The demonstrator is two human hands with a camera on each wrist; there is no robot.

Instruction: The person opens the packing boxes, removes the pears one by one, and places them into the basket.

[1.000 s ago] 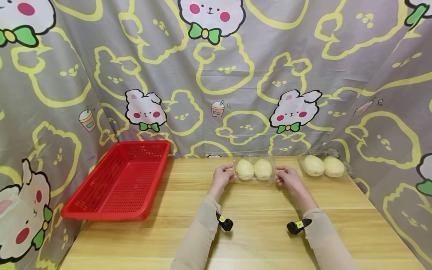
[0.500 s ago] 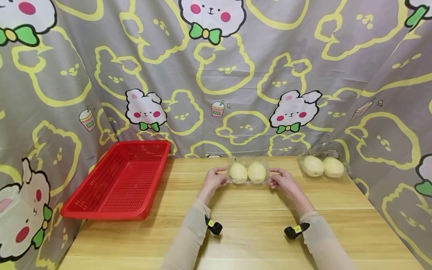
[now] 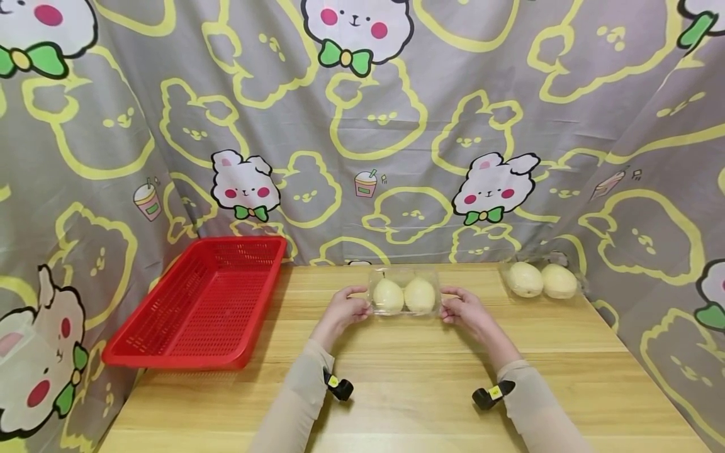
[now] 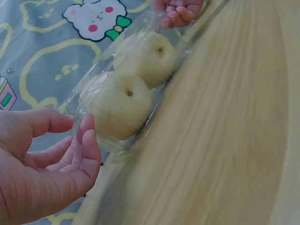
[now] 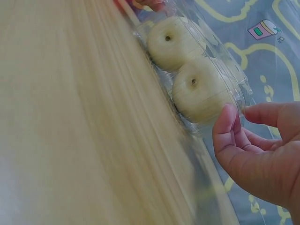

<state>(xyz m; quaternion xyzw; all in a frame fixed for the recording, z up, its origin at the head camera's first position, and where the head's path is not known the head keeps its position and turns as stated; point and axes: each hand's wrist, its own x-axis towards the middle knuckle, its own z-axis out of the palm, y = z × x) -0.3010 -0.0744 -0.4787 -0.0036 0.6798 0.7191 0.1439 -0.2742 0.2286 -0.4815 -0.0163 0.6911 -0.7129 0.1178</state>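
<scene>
Two pale yellow pears [image 3: 420,296] sit side by side in a clear plastic box [image 3: 403,274], which is between my hands near the back of the table. My left hand [image 3: 343,308] pinches the box's left end between thumb and fingers. At the opposite end, my right hand [image 3: 463,308] pinches the plastic the same way. Both wrist views show the pears [image 4: 117,105] through the plastic, with the fingertips on the edge of the box [image 5: 239,91]. Whether the box's underside touches the table cannot be told.
A red perforated plastic basket [image 3: 238,358] stands on the left of the wooden table [image 3: 419,390]. At the back right lies a second clear pack with two pears [image 3: 525,279]. A grey patterned curtain [image 3: 391,220] rises behind the table and along both sides.
Both hands have moved left and slightly nearer with the pear box between them. The basket and the other pear pack have stayed in place.
</scene>
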